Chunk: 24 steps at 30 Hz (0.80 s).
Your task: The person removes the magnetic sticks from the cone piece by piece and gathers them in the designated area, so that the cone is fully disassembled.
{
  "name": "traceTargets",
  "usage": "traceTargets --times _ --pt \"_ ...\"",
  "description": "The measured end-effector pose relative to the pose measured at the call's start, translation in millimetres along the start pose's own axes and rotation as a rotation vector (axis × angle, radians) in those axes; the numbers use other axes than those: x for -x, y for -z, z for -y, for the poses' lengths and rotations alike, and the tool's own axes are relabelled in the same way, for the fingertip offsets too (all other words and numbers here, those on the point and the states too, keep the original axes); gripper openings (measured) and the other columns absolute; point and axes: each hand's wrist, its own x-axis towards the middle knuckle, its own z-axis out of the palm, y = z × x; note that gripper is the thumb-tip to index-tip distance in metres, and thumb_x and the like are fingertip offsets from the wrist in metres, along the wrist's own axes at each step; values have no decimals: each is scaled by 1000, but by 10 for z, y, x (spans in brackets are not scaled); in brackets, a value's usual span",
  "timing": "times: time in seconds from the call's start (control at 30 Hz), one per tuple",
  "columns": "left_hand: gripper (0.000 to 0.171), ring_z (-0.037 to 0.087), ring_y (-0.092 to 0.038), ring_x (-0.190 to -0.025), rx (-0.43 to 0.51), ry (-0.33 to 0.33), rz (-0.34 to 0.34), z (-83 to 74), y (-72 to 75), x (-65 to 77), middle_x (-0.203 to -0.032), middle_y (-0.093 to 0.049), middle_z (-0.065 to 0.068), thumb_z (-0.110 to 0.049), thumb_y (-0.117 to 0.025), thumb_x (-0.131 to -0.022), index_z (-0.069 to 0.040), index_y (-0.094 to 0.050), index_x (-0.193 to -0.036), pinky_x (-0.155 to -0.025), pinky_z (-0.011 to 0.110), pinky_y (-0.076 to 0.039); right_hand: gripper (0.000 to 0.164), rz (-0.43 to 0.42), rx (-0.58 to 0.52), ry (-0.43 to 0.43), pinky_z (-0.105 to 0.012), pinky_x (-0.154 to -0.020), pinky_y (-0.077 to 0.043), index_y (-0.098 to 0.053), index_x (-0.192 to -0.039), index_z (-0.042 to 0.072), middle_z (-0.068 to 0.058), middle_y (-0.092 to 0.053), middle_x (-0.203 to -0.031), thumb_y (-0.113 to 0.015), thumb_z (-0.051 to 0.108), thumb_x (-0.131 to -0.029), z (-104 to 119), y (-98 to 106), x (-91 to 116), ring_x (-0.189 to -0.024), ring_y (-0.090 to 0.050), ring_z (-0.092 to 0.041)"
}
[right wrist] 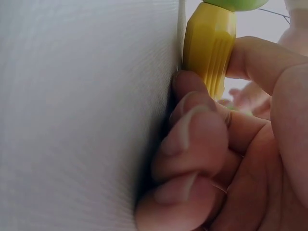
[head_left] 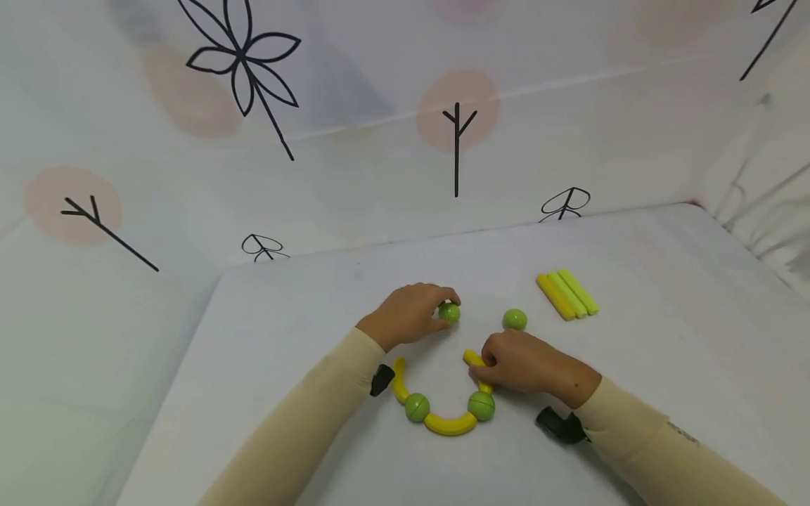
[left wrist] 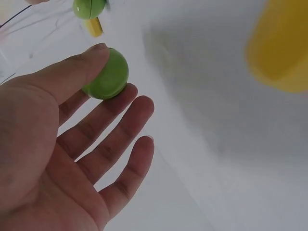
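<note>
Between thumb and fingertips, my left hand (head_left: 410, 314) pinches a green ball (head_left: 450, 313), which shows a smooth side in the left wrist view (left wrist: 114, 79). My right hand (head_left: 528, 360) grips a curved yellow stick (head_left: 472, 358) at the right of a U-shaped row on the white table; the fingers hide its middle. In the right wrist view, the yellow stick's ridged side (right wrist: 211, 43) shows with a green ball (right wrist: 240, 4) at its end. Also in the row are a left green ball (head_left: 417, 407), a right green ball (head_left: 481, 406), a bottom yellow curve (head_left: 450, 424) and a left yellow curve (head_left: 399, 383).
Just beyond my right hand lies another green ball (head_left: 515, 320). Farther right, one yellow stick (head_left: 555, 298) and two yellow-green sticks (head_left: 572, 294) lie side by side. A patterned white cloth (head_left: 354, 197) hangs behind the table (head_left: 285, 316).
</note>
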Motion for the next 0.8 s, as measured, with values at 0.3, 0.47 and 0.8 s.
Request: traceTargets --times 0.3,0.47,0.8 --pt "36 10 -61 -104 29 -3 16 -48 48 -318 -115 -68 -6 -29 -69 -96 -24 -59 -131 -92 29 -50 39 -7 -6 20 -21 -51 -29 -56 -56 16 9 -41 -53 -70 30 -90 -17 -29 -4 -52 -38 -7" --pt "35 11 -60 -107 42 -16 41 -114 44 -455 -117 -67 -5 -29 -68 -97 -25 -57 -130 -94 30 -50 41 -18 -11 41 -21 -50 -29 -54 -55 17 10 -39 -53 -70 29 -90 -35 -20 -7 -52 -38 -6" --pt "32 11 -60 -107 -22 -45 47 -186 -41 -565 -120 -67 -5 -31 -66 -98 -25 -59 -128 -96 30 -49 43 -24 -12 52 -21 -50 -26 -51 -53 18 11 -36 -52 -70 29 -90 -61 -17 -7 -50 -35 -5"
